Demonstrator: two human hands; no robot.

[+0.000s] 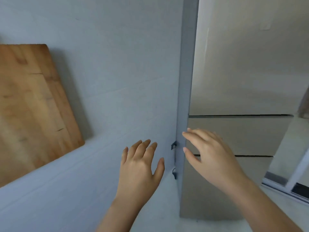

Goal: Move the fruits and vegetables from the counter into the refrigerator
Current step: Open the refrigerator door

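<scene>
The refrigerator [242, 72] fills the right half of the view, a tall beige-grey unit with its doors shut and two drawer fronts below. Its grey side edge [185, 81] runs down the middle. My right hand [210, 153] is empty with fingers spread, its fingertips at that edge in front of the upper drawer front. My left hand [140, 166] hovers empty, fingers apart, over the white surface just left of the refrigerator. No fruit or vegetable shows in the view.
A wooden cutting board [31, 104] leans at the left against the pale wall [108, 56]. Small dark clips [173, 145] sit along the refrigerator's left edge. A sliding door track [284, 183] lies at lower right.
</scene>
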